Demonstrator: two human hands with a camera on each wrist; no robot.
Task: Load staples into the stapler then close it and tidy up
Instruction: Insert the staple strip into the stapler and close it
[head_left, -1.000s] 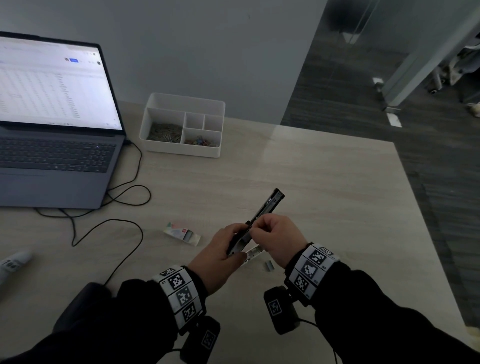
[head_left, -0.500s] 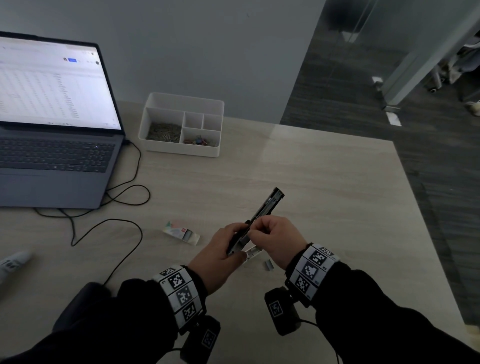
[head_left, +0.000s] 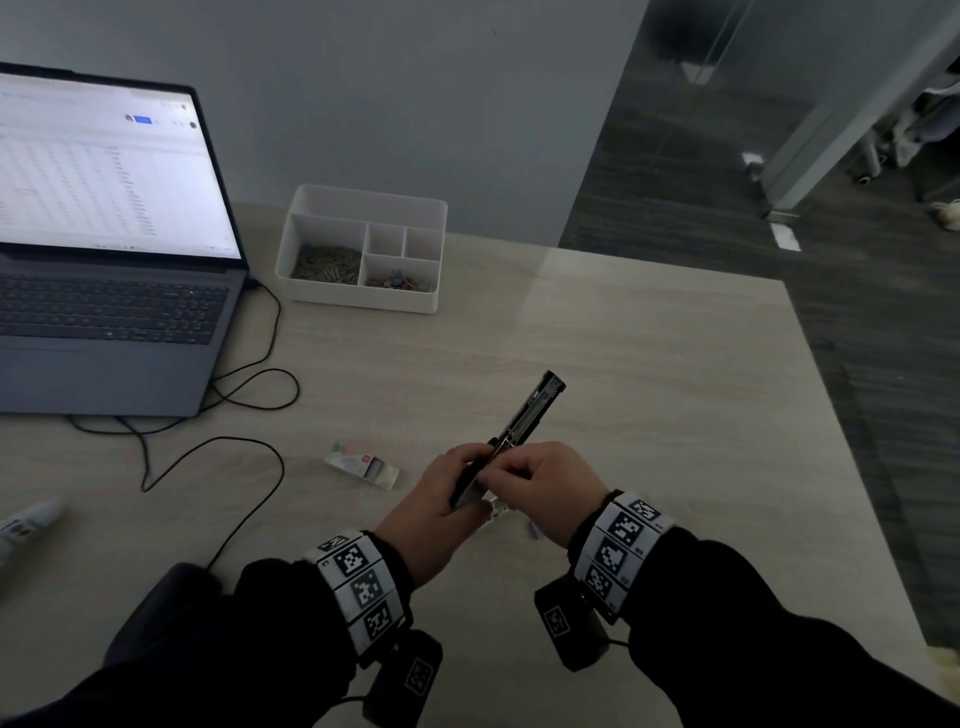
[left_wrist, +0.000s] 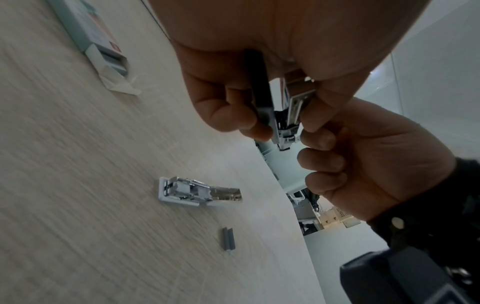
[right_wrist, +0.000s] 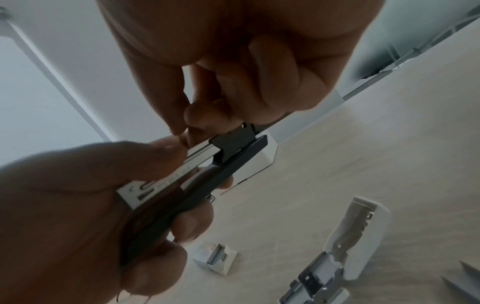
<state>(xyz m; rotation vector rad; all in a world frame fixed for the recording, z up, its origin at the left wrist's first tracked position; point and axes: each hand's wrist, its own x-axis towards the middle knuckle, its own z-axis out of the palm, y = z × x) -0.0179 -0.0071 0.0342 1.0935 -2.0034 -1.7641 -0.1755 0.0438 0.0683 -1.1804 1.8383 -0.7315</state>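
Observation:
My left hand (head_left: 436, 514) grips the black stapler body (head_left: 530, 410), which points up and away to the right over the table. Its silver magazine rail (right_wrist: 166, 176) lies bare along the top. My right hand (head_left: 540, 488) pinches at that rail with thumb and forefinger, just by the black slider (right_wrist: 233, 142). I cannot tell whether staples sit between those fingertips. Under the hands, a white and metal stapler part (left_wrist: 192, 192) lies on the table. A loose grey staple strip (left_wrist: 228, 239) lies next to it. The open staple box (head_left: 363, 462) lies to the left.
A white divided organiser tray (head_left: 363, 304) holding clips stands at the back. An open laptop (head_left: 104, 312) is at the far left, and its black cable (head_left: 249, 452) loops over the table. A white object (head_left: 26, 522) lies at the left edge. The table edge (head_left: 831, 415) runs along the right.
Both hands and the stapler stay in almost the same place. The right fingertips have shifted slightly along the rail.

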